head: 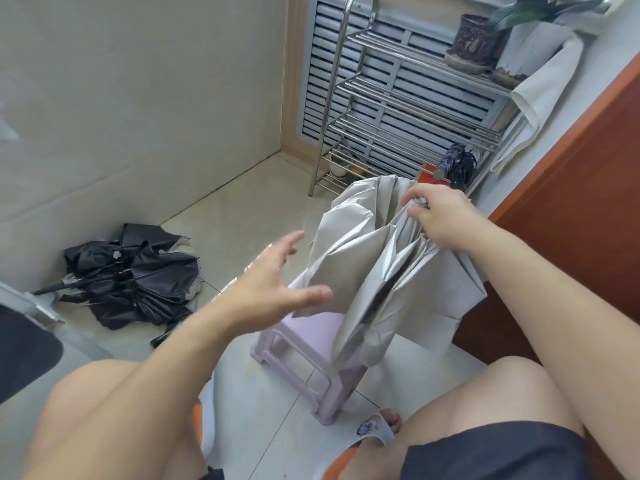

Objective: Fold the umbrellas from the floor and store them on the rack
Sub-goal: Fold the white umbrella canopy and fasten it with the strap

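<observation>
Pale floor tiles (242, 188) carry a black umbrella (135, 278) at left; right hand (440, 216) pinches the silver umbrella (381, 271) above a pink stool (304, 344), left hand (277, 282) spread, holding nothing; rack (398, 109) far right.

A pale pink plastic stool (304, 336) stands on the tiled floor (242, 202), and a dark potted plant (476, 41) sits near a white cloth (540, 84).
</observation>
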